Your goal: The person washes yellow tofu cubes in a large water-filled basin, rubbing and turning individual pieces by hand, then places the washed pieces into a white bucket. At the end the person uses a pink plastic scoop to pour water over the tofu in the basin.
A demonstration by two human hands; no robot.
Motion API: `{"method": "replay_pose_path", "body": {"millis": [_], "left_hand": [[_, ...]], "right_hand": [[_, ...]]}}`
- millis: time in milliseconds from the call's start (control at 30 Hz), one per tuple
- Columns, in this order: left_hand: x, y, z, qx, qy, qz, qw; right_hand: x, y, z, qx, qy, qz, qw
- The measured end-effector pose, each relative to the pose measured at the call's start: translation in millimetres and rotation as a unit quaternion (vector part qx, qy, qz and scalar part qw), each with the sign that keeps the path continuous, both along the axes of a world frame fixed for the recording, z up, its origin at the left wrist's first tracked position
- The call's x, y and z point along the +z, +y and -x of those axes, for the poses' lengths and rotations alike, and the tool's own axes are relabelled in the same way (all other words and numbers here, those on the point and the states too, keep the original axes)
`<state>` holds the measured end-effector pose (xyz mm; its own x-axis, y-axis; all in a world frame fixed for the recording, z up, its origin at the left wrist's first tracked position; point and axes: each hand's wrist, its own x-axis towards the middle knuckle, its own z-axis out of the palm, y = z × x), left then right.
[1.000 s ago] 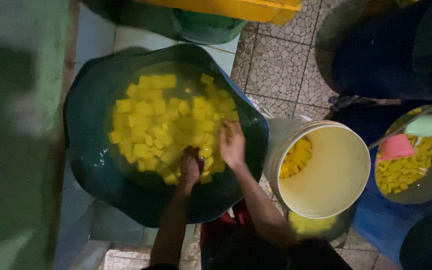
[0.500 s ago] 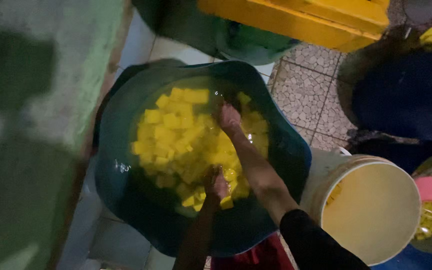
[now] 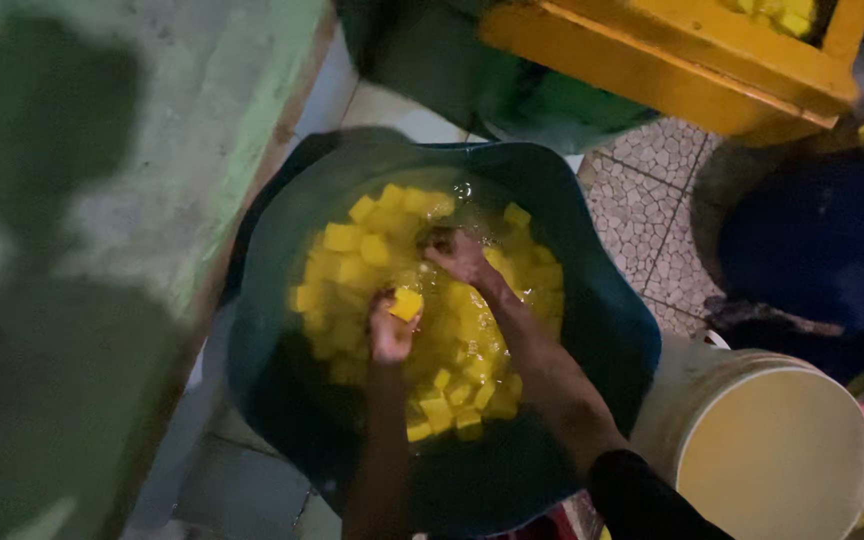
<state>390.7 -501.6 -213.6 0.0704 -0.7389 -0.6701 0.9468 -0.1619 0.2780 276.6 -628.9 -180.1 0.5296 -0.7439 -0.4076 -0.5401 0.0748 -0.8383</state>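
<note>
A dim floor of small speckled tiles runs under everything, with a green-painted wall rising along the left side. On the floor sits a wide dark teal basin with a wavy rim, filled with water and a mass of yellow cubes that float across its middle and far part.

The left hand is raised just above the water near the centre of the basin, its fingers curled around one yellow cube, which shows above the knuckles. The right hand reaches farther in, lying low among the cubes at the far side; its fingers seem bent down into the water, though blur makes it hard to tell whether they are closed on anything. The two forearms come up from the near edge, the right one ending in a dark sleeve.

To the near right, just beside the basin, stands a pale cream bucket. At the far right, a yellow crate sits above a dark green tub.
</note>
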Motion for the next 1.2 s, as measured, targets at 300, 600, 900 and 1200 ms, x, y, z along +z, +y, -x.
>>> {"method": "replay_pose_path", "body": {"millis": [300,600,900,1200], "left_hand": [[-7.5,-18.3,-37.5,0.026,-0.095,-0.014,0.995],[-12.7,-21.9,-53.6,-0.009,-0.231,-0.148,0.962],[-10.7,-9.4,-63.1,0.099,-0.150,-0.069,0.981],[2.2,25.8,-76.9,0.090,0.090,-0.050,0.991]], "right_hand": [[-19.4,-35.4,-35.2,0.052,0.452,0.186,0.871],[-5.1,1.2,-48.8,0.119,0.431,0.339,0.828],[30.4,41.2,-57.0,0.022,0.118,0.162,0.979],[-6.9,15.5,-137.4,0.187,0.178,0.644,0.720]]}}
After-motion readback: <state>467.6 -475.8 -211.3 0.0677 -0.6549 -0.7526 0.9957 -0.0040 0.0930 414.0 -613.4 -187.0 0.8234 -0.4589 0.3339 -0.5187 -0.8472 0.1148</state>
